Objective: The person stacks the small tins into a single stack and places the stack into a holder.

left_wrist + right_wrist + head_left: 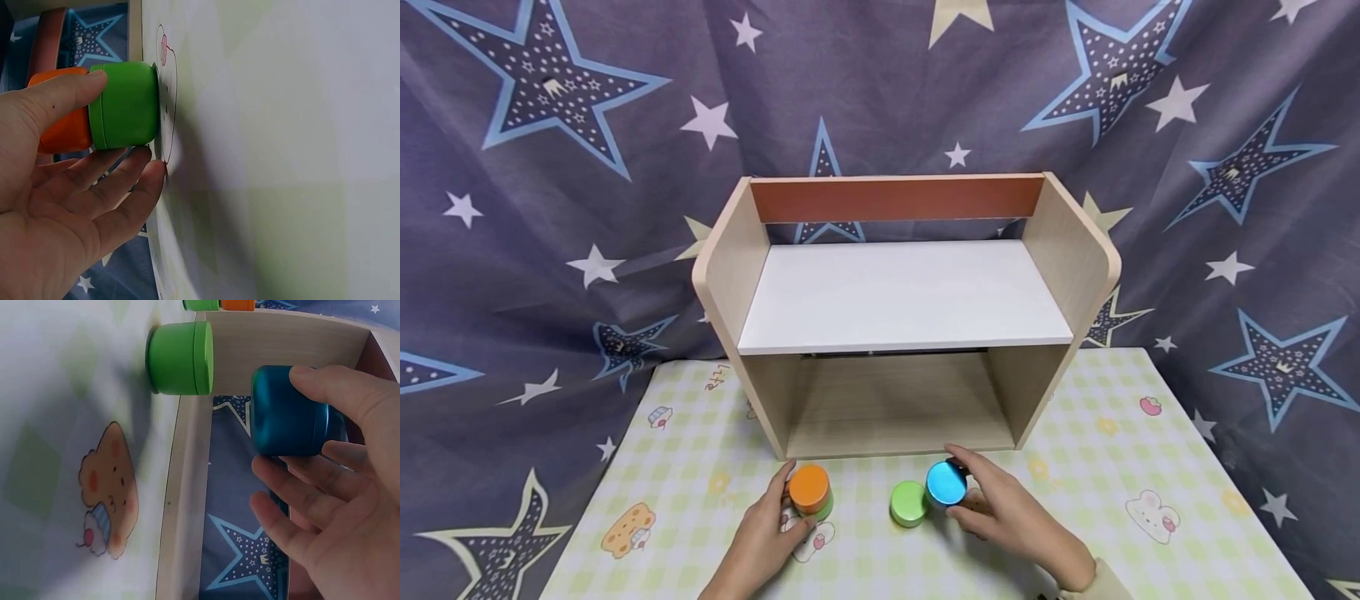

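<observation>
My left hand (763,528) holds a stack of two round lidded jars, an orange jar (809,488) on top of a green jar (128,106). Its thumb lies across the join between them, and the lower fingers spread beneath on the other side. The green jar's base is right at the tablecloth. Thumb and fingers of my right hand (1011,515) pinch a shiny blue jar (284,412), raised above the cloth. Just left of the blue jar, a second green jar (908,504) stands upright on the table, untouched by either hand.
Behind the hands stands a wooden shelf unit with a white middle board (910,292), a lower compartment (898,408) and a reddish-brown back rail (895,200). A checked tablecloth (1120,467) covers the table. A dark star-patterned curtain (647,192) hangs behind.
</observation>
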Demonstrator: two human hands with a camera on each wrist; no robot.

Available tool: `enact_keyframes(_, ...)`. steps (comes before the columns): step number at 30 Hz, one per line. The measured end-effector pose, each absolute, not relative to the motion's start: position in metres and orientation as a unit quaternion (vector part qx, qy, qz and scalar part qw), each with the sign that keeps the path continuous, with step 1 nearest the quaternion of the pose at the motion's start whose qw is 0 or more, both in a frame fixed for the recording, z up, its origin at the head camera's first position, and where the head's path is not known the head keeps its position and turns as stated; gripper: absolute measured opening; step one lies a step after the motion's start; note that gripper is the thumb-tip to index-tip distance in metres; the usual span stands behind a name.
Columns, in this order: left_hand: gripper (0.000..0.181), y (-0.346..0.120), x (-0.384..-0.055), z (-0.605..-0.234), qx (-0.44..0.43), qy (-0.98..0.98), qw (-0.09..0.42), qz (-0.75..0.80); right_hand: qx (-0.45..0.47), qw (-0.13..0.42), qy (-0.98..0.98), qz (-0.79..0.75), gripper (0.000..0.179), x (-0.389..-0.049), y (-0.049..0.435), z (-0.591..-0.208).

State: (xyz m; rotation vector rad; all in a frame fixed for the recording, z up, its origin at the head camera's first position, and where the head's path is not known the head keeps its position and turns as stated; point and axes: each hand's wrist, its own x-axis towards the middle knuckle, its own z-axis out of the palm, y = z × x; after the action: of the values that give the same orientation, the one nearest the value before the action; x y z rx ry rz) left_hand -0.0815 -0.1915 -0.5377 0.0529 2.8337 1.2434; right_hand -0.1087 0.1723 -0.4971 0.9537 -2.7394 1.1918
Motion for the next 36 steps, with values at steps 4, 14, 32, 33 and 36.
enact_keyframes(4, 0.091, -0.192, -0.082, -0.539, 0.019, 0.914, 0.023, 0.404, 0.316, 0.012, -0.873, 0.372, 0.078, -0.109, 0.168, -0.495)
enact_keyframes(14, 0.09, -0.192, -0.083, -0.54, 0.024, 0.913, 0.015, 0.407, 0.333, 0.005, -0.866, 0.373, 0.08, -0.113, 0.158, -0.493)
enact_keyframes(32, 0.091, -0.192, -0.082, -0.538, 0.012, 0.912, 0.028, 0.409, 0.361, 0.007, -0.865, 0.347, 0.077, -0.119, 0.134, -0.486)
enact_keyframes(33, 0.091, -0.193, -0.082, -0.538, 0.013, 0.912, 0.028, 0.41, 0.361, 0.007, -0.866, 0.346, 0.077, -0.119, 0.133, -0.486)
enact_keyframes(36, 0.091, -0.192, -0.082, -0.538, 0.011, 0.909, 0.031, 0.414, 0.362, 0.004, -0.866, 0.345, 0.077, -0.12, 0.129, -0.484)
